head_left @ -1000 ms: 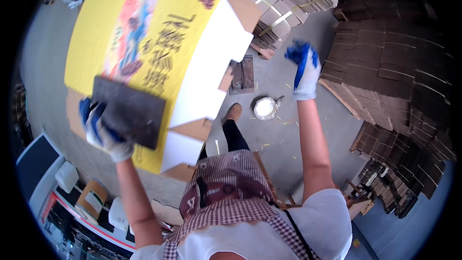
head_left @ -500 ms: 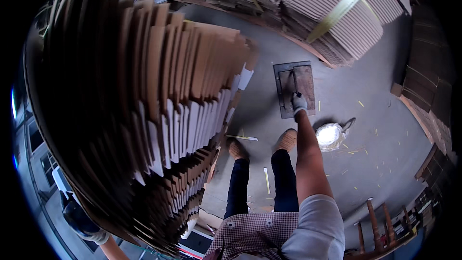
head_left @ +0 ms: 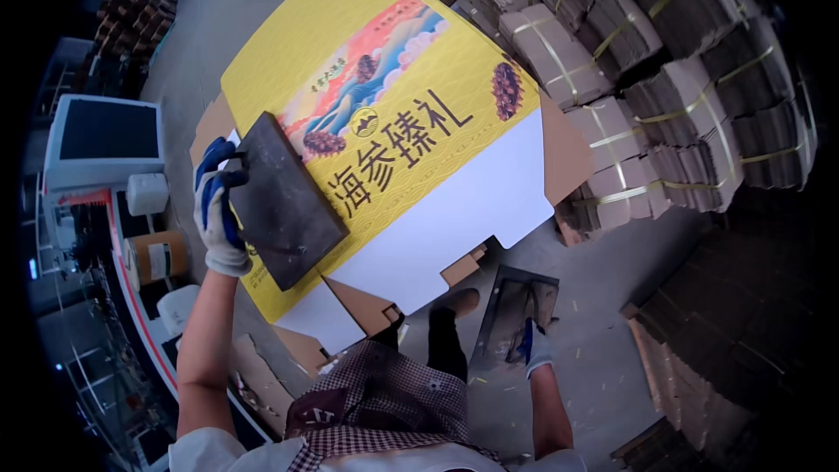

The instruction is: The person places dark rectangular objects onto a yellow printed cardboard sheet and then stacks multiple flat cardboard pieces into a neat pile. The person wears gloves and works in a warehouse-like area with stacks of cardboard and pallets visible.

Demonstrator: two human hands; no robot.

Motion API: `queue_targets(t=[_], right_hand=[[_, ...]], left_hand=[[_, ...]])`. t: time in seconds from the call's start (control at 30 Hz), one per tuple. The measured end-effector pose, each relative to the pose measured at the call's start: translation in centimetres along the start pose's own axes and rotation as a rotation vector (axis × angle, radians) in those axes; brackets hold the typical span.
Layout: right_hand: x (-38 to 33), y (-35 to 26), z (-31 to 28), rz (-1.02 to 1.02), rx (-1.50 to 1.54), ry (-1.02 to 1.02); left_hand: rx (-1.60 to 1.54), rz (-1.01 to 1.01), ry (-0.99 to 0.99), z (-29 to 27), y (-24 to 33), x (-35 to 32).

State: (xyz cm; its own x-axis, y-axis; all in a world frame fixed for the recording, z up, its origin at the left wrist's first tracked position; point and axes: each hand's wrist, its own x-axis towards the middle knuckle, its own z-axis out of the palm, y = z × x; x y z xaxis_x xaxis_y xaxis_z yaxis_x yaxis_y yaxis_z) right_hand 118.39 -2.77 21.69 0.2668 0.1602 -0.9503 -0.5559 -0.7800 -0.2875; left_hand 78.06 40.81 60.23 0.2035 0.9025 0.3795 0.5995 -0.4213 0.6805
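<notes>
Yellow printed cardboard sheets (head_left: pixel 288 31) with white and brown flaps form the top of the stack in front of me. A dark rectangular board (head_left: pixel 288 201) lies flat on their near left part. My left hand (head_left: pixel 220 214), in a white and blue glove, is closed at that board's left side, seemingly around a handle mostly hidden by the fingers. Low on my right, my right hand (head_left: pixel 537 351), gloved alike, is closed on the handle of a second dark board (head_left: pixel 502 319). Whether this board touches the floor, I cannot tell.
Strapped bundles of flat cardboard (head_left: pixel 612 135) stand at the far right, with a darker stack on a wooden pallet (head_left: pixel 651 367) nearer. On the left are a white machine (head_left: pixel 105 135) and a brown drum (head_left: pixel 157 255). Yellow strap scraps litter the grey floor (head_left: pixel 594 332).
My view has swung over the stack, so its printed top now shows. The left-hand board now lies visibly on top. My right hand still grips the other board's handle, now nearer my body.
</notes>
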Motion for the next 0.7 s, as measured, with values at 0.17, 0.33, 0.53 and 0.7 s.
queue_targets(t=[0.17,0.33,0.53,0.7], right_hand=[[-24.8,-7.1,-6.7,-0.081,-0.281,0.16],[-46.4,-20.0,0.9,-0.058,-0.344,0.224],[-51.4,-29.5,8.3,-0.43,-0.413,0.054],[-46.4,-37.2,20.6,-0.47,-0.436,-0.136]], left_hand=[[-0.085,-0.097,0.034,1.1,-0.6,-1.5],[0.077,0.023,0.095,1.4,-0.5,-1.4],[0.142,0.086,0.052,1.5,-2.0,-1.1],[0.129,0.083,0.053,1.3,-2.5,-1.8]])
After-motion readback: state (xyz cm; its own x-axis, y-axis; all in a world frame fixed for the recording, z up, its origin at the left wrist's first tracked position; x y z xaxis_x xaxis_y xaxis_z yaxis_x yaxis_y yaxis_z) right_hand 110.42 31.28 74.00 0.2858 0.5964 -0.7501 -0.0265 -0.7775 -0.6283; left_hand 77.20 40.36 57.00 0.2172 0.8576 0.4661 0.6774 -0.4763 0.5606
